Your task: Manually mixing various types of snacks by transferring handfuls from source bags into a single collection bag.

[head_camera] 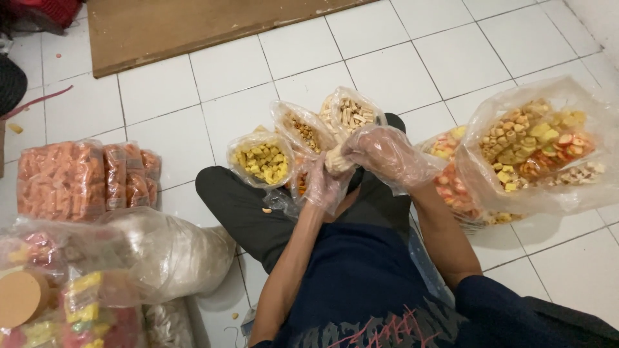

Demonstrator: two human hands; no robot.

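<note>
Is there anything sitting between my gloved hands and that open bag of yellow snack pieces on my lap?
Nothing visible blocks it. The left hand and right hand, both in clear plastic gloves, hold pale stick snacks together just right of the bag of yellow pieces, whose mouth stands open.

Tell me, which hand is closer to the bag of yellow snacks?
Left. The left hand is just right of the bag of yellow snacks; the right hand is farther right, beyond the left.

L hand [324, 185] & R hand [385, 156], both in plastic gloves, grip beige snacks [338, 160] over lap; open snack bags [263, 161] around, white tiles [387, 71].
</note>
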